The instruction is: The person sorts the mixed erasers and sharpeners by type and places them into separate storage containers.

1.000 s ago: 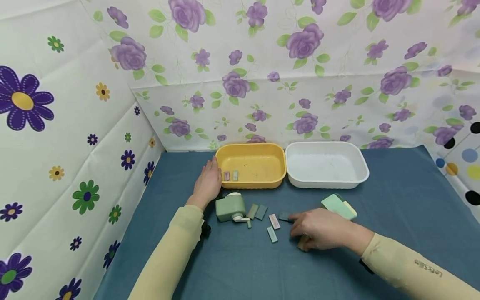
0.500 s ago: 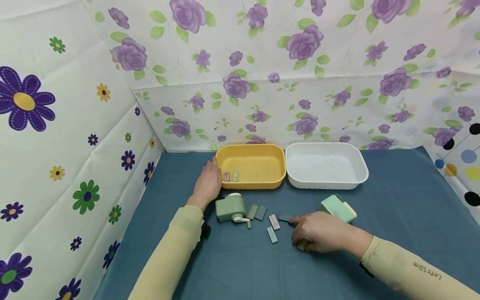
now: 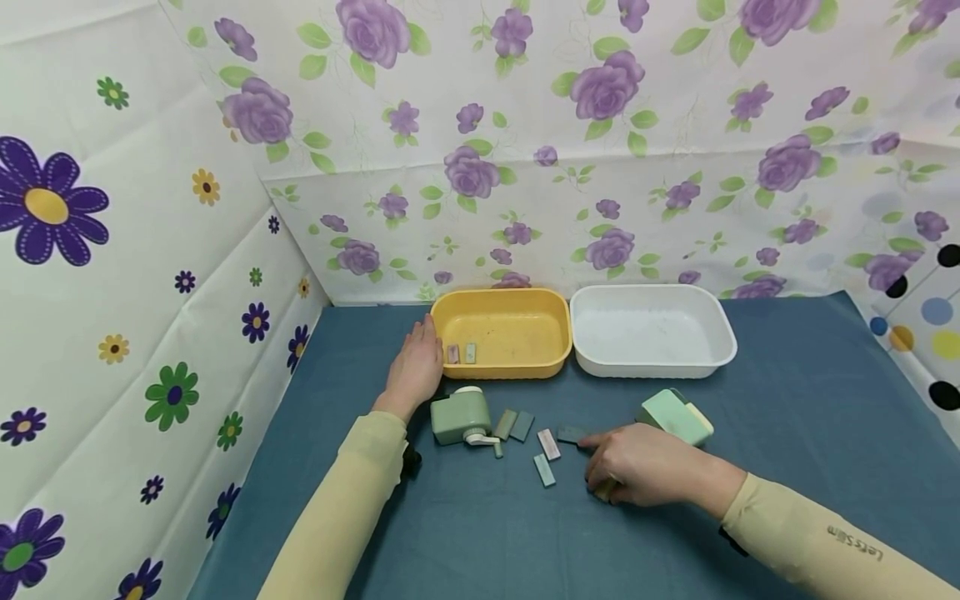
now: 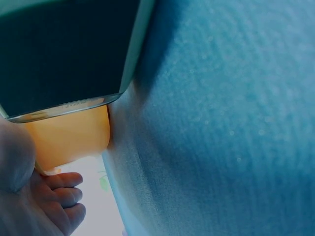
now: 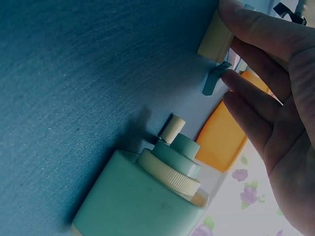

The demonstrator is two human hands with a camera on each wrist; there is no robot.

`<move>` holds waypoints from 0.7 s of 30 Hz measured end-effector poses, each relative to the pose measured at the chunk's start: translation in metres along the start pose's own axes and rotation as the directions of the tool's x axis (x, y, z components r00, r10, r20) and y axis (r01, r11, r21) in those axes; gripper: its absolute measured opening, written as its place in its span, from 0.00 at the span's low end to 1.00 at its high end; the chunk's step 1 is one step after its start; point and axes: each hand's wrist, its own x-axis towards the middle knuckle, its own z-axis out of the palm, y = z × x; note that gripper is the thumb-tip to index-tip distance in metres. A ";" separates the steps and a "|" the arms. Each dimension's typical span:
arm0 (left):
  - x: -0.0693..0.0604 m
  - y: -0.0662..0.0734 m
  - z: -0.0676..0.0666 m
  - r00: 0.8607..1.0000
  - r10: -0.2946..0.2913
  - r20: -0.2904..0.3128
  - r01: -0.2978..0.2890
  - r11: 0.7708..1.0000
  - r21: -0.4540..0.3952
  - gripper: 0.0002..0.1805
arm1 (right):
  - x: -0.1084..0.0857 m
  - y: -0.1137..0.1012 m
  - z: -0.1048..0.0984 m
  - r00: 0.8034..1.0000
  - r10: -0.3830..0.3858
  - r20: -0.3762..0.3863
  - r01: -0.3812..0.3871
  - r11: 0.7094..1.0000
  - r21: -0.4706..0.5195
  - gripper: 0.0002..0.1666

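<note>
My left hand (image 3: 416, 362) rests along the left end of the yellow tray (image 3: 501, 367), fingers straight in the head view. Beside its wrist stands a green hand-crank pencil sharpener (image 3: 459, 417), whose dark underside (image 4: 69, 59) fills the upper left of the left wrist view. My right hand (image 3: 645, 463) pinches a tan block (image 5: 216, 38) between thumb and finger, low over the cloth. Another fingertip is at the end of a dark blue block (image 3: 572, 434). Left of it lie a pinkish block (image 3: 549, 444), a pale blue block (image 3: 544, 470), an olive block (image 3: 506, 424) and a teal block (image 3: 522, 426).
Two small blocks, one pink (image 3: 453, 353) and one pale green (image 3: 470, 352), lie in the yellow tray. A white tray (image 3: 652, 369) adjoins it on the right. Behind my right hand stands a mint-green device (image 3: 675, 417) with a cream part. Blue cloth (image 3: 480, 533) covers the table.
My right hand has shifted slightly down and right, its fingers drawing in round the tan block and covering more of it. The left hand stays in place.
</note>
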 end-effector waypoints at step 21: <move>-0.001 0.000 -0.001 1.000 0.006 0.005 -0.006 1.000 0.008 0.33 | 0.000 -0.001 0.003 0.999 0.041 -0.022 -0.039 0.996 0.076 0.15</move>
